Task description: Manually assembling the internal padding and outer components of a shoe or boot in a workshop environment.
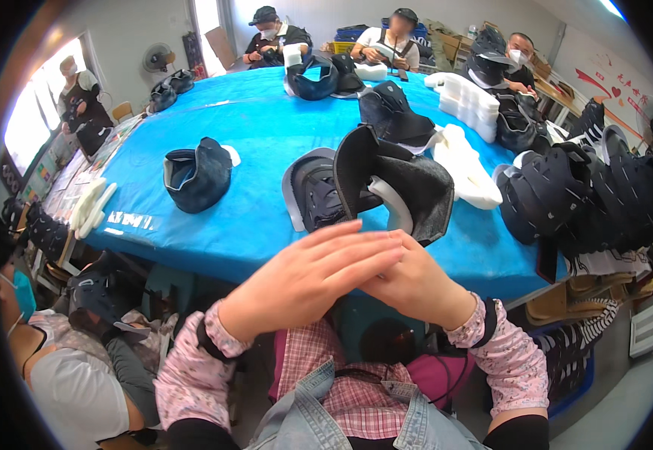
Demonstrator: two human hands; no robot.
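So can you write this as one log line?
left hand: across right hand | right hand: by black cap, grip unclear | blue table cover: more caps

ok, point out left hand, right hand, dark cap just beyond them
Left hand [302, 273]: head view, back of hand.
Right hand [421, 282]: head view, back of hand.
Dark cap [416, 183]: head view, fabric right of the white strip.
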